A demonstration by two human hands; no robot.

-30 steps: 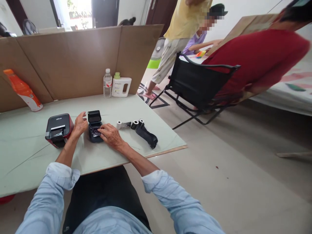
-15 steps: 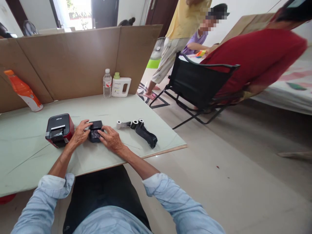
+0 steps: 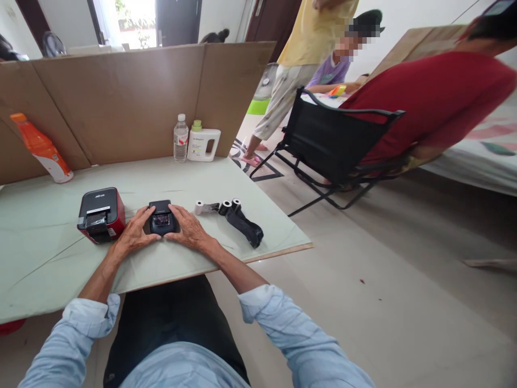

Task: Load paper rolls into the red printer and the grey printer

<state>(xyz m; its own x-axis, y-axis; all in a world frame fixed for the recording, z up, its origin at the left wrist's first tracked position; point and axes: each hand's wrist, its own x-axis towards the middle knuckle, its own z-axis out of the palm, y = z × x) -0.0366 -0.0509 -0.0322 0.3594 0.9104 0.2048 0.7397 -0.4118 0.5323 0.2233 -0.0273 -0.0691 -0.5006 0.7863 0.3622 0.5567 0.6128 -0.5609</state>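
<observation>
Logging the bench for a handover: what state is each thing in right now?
small black printer: lid shut, between both hands.
left hand: pressed on its left side.
right hand: pressed on its right side.
red printer: lid shut, untouched.
water bottle: upright, capped.
white jug: upright, capped.
orange bottle: leaning on cardboard.

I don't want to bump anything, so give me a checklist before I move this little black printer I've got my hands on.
1. Lid of the small black printer shut: ok.
2. Left hand against its left side, right hand against its right: ok.
3. Red printer apart from it, to the left: ok.
4. Paper rolls clear of the right hand: ok.
5. Paper loaded inside: cannot tell, the lid hides it.
6. Sitting flat on the table: ok.
</observation>
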